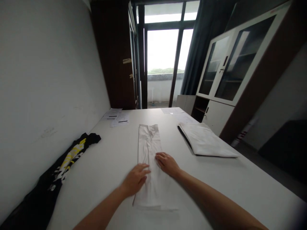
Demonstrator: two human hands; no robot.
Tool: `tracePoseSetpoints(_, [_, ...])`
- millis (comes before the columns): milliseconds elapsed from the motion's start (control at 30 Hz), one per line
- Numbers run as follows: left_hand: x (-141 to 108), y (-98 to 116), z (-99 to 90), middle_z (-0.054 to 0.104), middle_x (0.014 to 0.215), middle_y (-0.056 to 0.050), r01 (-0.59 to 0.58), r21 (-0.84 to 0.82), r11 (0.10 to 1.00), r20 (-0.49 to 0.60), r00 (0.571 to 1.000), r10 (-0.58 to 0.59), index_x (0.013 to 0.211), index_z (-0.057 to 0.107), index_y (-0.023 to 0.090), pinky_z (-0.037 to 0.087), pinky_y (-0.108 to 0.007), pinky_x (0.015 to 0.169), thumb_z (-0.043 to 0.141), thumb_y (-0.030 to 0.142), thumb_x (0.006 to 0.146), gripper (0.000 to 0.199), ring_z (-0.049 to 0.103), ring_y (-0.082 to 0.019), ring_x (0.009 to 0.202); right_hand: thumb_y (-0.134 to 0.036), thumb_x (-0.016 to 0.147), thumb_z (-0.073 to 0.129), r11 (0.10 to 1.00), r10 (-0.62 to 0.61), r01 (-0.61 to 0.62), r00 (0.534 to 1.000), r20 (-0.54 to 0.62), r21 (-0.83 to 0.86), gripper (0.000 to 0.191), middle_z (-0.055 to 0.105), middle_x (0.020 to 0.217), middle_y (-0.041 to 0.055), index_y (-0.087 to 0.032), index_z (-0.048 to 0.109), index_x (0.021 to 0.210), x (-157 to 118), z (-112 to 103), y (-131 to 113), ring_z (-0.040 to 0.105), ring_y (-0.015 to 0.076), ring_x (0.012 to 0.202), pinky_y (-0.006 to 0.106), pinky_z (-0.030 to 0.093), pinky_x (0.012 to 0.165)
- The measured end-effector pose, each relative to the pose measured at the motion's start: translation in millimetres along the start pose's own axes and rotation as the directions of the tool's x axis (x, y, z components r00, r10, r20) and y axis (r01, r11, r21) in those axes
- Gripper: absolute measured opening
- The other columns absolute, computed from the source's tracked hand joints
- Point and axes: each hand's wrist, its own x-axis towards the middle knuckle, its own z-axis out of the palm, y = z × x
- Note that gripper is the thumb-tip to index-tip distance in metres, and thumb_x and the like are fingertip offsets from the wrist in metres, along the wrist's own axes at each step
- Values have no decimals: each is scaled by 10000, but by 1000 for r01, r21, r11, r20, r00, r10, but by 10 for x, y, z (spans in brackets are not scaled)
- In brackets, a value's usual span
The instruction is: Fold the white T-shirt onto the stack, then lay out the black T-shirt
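A pair of white trousers (150, 143), folded lengthwise into a long narrow strip, lies flat on the white table (115, 172). The waist end points away from me, and light creases run along the cloth. My left hand (137, 177) rests on the near left part of the trousers, fingers spread apart. Slightly farther up, my right hand (167, 162) lies along their right edge with its fingers stretched over the cloth. Neither hand grips the fabric.
A folded white cloth with a dark underside (206, 140) lies at the table's right. Along the left wall is a black garment with a yellow and white print (69, 159). Paper sheets (120, 119) lie at the far left. Cabinets (223, 64) stand beyond the right edge.
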Motion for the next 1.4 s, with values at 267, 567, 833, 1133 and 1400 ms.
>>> tracePoseSetpoints(267, [-77,-239,-12,531,1491,-85,18,31,999,-11,1000,-18,1296,638,211,304,-492,1231,498,72,910,434,426,-245,1420,-175,957,460,982,8,-33,991,134,185,369,612,1393,95,-247,669,1253,-547,-298,-208,530,247,1324,472,424,1133])
tracePoseSetpoints(567, [-150,-373,-141,515,1515,-70,32,32,999,55,998,-34,1372,597,248,319,-475,1219,533,-3,758,666,425,-231,1431,-98,689,590,926,-127,-17,926,354,378,428,409,1590,99,-216,675,1092,-588,-633,-186,270,321,1515,566,267,1205])
tracePoseSetpoints(833, [-144,-256,-213,302,1651,-123,5,57,998,237,971,-18,1546,414,291,147,-587,1239,785,436,778,864,238,-344,1533,-240,744,681,964,-150,38,893,424,262,811,249,1668,82,-345,468,1520,-602,-606,-211,163,350,1542,627,141,1216])
tracePoseSetpoints(1133, [-113,-94,-166,185,1692,-98,-108,92,990,323,944,73,1568,371,306,122,-575,1245,832,381,673,1010,162,-373,1548,-338,862,666,926,-286,181,909,305,331,481,561,1480,61,-372,664,1342,-500,-568,-494,424,313,1440,593,157,1231])
tracePoseSetpoints(1400, [-81,-86,-160,536,1505,-57,-161,55,985,171,974,150,1337,623,293,209,-470,1249,679,292,855,486,431,-261,1435,-394,915,642,903,-271,153,928,257,401,407,675,1337,79,-306,688,1310,-489,-580,-465,601,267,1282,457,402,1148])
